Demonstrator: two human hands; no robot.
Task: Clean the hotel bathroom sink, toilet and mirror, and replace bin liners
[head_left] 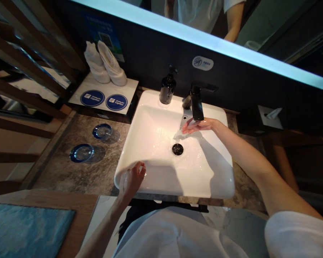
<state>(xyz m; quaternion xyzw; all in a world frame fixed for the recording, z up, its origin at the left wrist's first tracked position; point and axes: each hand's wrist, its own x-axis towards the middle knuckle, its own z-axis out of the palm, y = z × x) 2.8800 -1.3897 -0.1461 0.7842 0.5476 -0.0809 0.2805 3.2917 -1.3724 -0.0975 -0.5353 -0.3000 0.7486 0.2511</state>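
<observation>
My right hand [200, 125] is under the spout of the black faucet [196, 104], its fingers stretched out and wet, with water running off them toward the black drain [177, 149]. It holds nothing. Over the front left rim of the white sink [156, 143] is my left hand [136, 177], its fingers curled in and nothing visible in them. White suds show on the back of that hand. A dark pump bottle [167, 87] stands on the sink's back ledge, left of the faucet.
Two upturned glasses [82, 153] with blue rims are on the stone counter [56, 172] to the left. Behind them, rolled white towels [104, 66] stand on a tray with blue round labels. A tissue box [269, 116] is at right, and a lit mirror [204, 37] hangs above.
</observation>
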